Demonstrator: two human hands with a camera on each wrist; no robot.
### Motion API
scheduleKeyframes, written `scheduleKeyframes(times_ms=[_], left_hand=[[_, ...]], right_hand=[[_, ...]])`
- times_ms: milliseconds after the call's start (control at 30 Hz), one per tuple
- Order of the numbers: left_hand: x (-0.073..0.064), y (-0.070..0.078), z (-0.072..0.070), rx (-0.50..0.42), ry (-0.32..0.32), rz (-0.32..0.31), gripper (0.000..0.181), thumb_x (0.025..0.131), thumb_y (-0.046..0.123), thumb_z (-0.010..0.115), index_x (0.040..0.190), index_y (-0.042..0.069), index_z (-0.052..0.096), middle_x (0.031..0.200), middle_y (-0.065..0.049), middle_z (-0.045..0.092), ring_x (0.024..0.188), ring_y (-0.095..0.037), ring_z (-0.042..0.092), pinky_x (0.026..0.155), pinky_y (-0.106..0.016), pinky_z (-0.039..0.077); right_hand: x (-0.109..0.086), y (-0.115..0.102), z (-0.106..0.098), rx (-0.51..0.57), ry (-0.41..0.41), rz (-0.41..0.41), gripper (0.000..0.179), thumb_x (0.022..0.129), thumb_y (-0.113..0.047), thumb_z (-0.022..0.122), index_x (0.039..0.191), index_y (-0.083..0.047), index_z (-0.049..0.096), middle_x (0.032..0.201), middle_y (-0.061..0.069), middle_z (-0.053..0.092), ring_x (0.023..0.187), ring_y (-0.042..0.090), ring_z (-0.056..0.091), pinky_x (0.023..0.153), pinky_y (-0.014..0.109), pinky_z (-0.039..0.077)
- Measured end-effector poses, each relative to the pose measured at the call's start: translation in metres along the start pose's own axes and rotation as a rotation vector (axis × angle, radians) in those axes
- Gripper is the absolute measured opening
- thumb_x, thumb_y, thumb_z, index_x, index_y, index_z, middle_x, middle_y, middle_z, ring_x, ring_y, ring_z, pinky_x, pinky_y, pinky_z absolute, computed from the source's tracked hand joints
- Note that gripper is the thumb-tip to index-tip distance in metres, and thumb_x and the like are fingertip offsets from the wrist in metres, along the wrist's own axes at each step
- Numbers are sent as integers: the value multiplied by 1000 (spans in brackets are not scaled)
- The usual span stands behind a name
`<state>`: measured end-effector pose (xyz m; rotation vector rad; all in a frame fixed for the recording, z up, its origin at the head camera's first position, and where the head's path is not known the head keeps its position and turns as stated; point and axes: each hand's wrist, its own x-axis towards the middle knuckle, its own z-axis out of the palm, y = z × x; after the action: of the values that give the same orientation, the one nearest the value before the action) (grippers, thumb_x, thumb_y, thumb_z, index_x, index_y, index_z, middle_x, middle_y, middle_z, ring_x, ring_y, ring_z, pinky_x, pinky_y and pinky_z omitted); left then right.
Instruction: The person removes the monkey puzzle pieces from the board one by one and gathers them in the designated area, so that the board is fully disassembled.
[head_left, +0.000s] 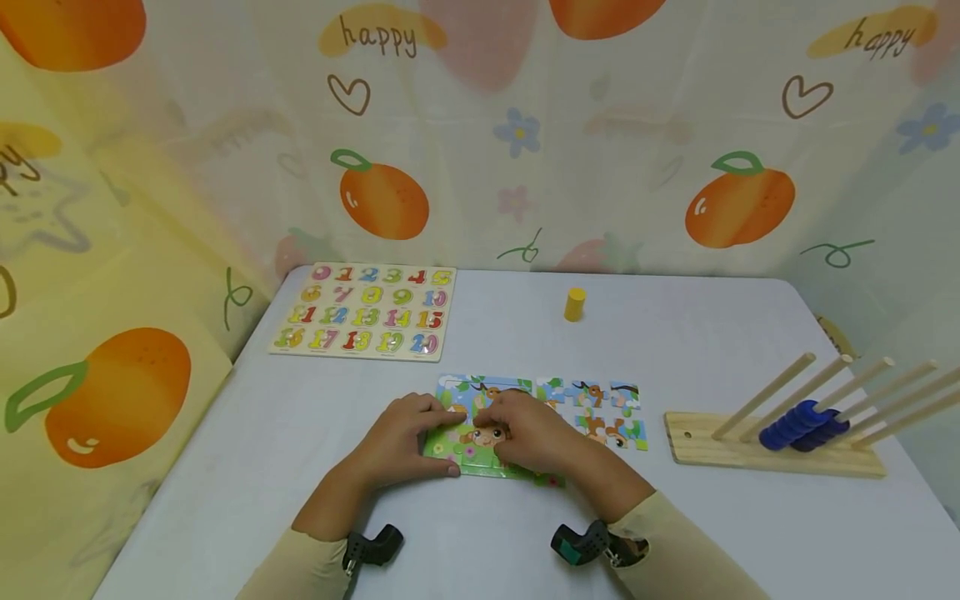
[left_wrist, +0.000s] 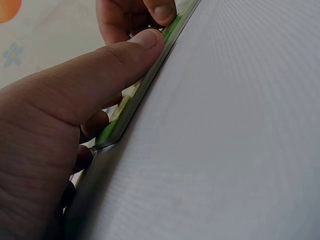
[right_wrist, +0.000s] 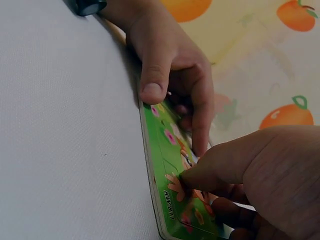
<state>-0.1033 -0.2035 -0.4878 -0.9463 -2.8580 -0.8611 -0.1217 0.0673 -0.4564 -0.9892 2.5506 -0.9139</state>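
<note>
A jigsaw puzzle (head_left: 480, 462) with a cartoon deer on green lies in its flat tray before me. My left hand (head_left: 397, 437) holds its left end, thumb along the near edge and fingers at the left side and over the top. The thumb (left_wrist: 145, 42) lies at the edge in the left wrist view. My right hand (head_left: 532, 429) bends over the picture, thumb and fingertips touching it around the deer's face; I cannot tell whether they pinch a piece. In the right wrist view, the right thumb (right_wrist: 200, 172) touches the puzzle (right_wrist: 160, 150) near its printed letters.
Several loose jigsaw pieces (head_left: 591, 393) lie right of the puzzle. A number board (head_left: 360, 354) stands out at the back left, a yellow cylinder (head_left: 574, 305) at the back. To the right, a wooden peg stand (head_left: 690, 446) carries blue rings (head_left: 791, 427). A printed curtain (head_left: 480, 167) hangs behind the table.
</note>
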Motion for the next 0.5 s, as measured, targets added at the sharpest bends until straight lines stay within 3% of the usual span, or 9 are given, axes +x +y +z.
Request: scheduleKeyframes(times_ms=[200,500], left_hand=[[0,-1,1,2,8,11,73,74,54,96,138,26,75,110,15,63,104,-9,54,94,-41,45],[0,0,0,6,-1,-3,73,74,54,96,139,27,74,110,15,62,103,-9,54,92,-39,45]], right_hand=[[-1,1,-3,-24,-35,-48,46,83,9,64,122,-10,79,114,0,68,105,17,61,91,36,51],[-2,-2,-4,-19,-69,-49,39,87,9,66,119,-9,78,116,1,70,109,18,61,94,37,51]])
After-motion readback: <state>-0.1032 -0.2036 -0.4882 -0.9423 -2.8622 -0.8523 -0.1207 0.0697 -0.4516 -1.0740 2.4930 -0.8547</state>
